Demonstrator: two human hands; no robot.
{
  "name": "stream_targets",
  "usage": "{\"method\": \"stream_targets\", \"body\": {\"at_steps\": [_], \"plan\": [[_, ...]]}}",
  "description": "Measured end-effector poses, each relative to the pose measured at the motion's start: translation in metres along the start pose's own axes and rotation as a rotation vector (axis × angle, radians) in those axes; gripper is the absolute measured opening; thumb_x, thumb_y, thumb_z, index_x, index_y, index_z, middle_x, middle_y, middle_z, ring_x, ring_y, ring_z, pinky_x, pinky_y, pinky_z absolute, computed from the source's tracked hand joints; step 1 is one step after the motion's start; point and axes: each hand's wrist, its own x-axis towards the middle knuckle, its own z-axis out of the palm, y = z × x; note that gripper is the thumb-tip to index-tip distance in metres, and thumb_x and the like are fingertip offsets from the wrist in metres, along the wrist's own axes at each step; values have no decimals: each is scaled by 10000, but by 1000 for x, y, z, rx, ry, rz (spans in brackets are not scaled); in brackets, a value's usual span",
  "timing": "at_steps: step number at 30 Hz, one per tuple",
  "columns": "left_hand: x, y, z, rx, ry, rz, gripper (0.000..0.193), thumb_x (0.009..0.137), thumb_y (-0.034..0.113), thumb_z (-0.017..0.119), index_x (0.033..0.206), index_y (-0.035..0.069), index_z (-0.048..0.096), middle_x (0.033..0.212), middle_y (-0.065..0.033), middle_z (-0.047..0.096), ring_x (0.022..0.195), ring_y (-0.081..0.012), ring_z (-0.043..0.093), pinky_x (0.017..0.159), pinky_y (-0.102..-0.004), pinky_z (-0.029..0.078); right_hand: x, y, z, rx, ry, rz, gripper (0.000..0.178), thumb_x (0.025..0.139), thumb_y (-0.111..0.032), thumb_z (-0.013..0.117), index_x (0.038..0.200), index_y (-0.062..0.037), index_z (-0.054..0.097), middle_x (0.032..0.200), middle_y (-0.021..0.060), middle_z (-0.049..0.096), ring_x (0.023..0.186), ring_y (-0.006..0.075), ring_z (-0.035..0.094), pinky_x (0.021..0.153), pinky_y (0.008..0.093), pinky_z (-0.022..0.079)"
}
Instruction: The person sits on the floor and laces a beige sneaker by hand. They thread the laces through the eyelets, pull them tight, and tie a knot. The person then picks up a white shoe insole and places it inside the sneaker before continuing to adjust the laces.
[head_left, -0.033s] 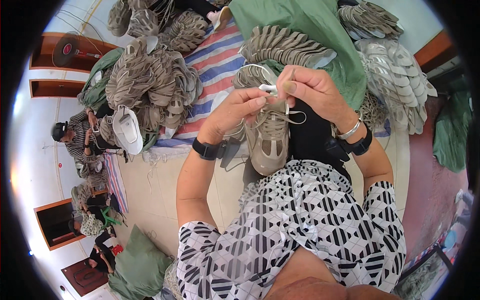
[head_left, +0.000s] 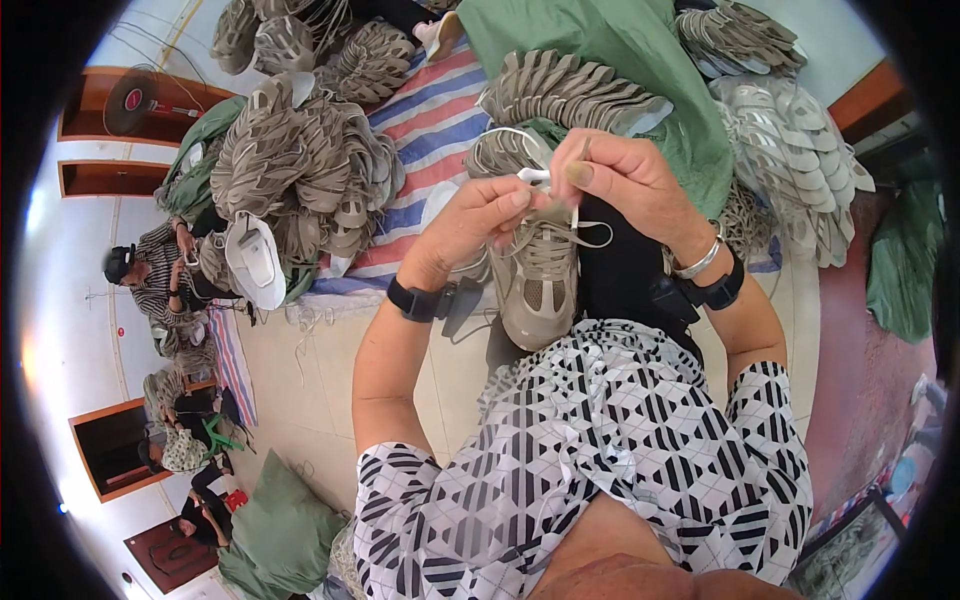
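Note:
A beige-brown shoe upper lies in front of my body with its toe toward me. Its front is laced, and a loop of pale shoelace sticks out on the right. At the far end of the lacing, my left hand is closed in a pinch; what lies between its thumb and fingers is hidden. Close beside it, my right hand pinches the shoelace, which runs down from its fingertips. A white piece shows between the two hands. Both wrists wear black bands.
Stacked shoe uppers lie beyond my hands on green cloth. More piles of uppers cover the striped sheet at left. Bagged uppers are at right. Several people sit far left, near a stuffed green sack.

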Motion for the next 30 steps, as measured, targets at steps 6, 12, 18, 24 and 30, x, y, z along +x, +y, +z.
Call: {"method": "stream_targets", "body": {"at_steps": [6,12,18,24,30], "plan": [[-1,-17,-7,-191,532,406,256,966,247,490,1016,39,631,866,4,602,753,-65,526,646,-226,422,-8,12,-25,434,317,303,280,961,-270,504,813,-38,558,704,65,588,542,126,506,532,267,428],[-19,-59,-27,-320,688,275,223,968,258,502,1051,75,599,972,-17,613,869,-127,544,764,-289,456,-60,92,-62,-458,226,687,287,921,-263,534,769,-25,588,610,96,571,501,213,522,528,341,439],[-24,-69,-33,-359,797,288,237,960,286,506,1021,78,603,1029,-47,623,931,-132,551,832,-333,439,-91,136,-58,-996,64,379,230,885,-204,525,806,-4,603,731,188,620,659,345,601,620,433,478],[-30,-76,-47,-450,947,385,232,955,283,507,999,73,597,1044,-34,615,954,-132,526,847,-348,428,-74,113,-9,-237,292,552,189,923,-150,478,941,-12,605,682,30,588,544,72,515,495,230,432],[-38,-82,-72,-900,928,578,224,994,243,433,1023,56,552,977,-61,644,685,-144,527,705,-306,436,-85,111,-9,-127,257,739,180,882,-118,561,1006,-2,621,710,23,595,577,77,531,525,225,438]]}}
